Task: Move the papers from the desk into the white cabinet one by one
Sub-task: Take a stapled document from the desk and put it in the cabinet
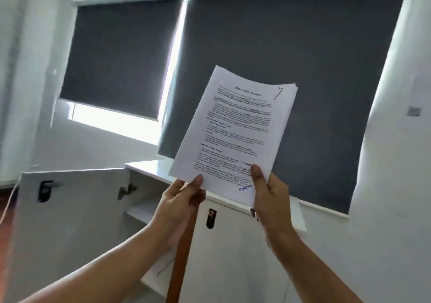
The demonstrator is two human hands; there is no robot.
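I hold a thin stack of printed papers (235, 134) upright in front of me, above the white cabinet (233, 244). My left hand (182, 202) pinches the lower left edge of the papers. My right hand (270, 195) grips the lower right corner, thumb on the printed side. The cabinet's left door (70, 209) stands swung open, showing a white shelf (142, 209) inside. Its right door is closed, with a dark handle (211, 218). Some paper lies low inside the cabinet (163, 265).
Two dark grey roller blinds (279, 74) cover the windows behind the cabinet, with bright light at their edges. A brown wooden strip (182, 256) runs down the front of the cabinet between my arms. White wall stands on the right (396, 186).
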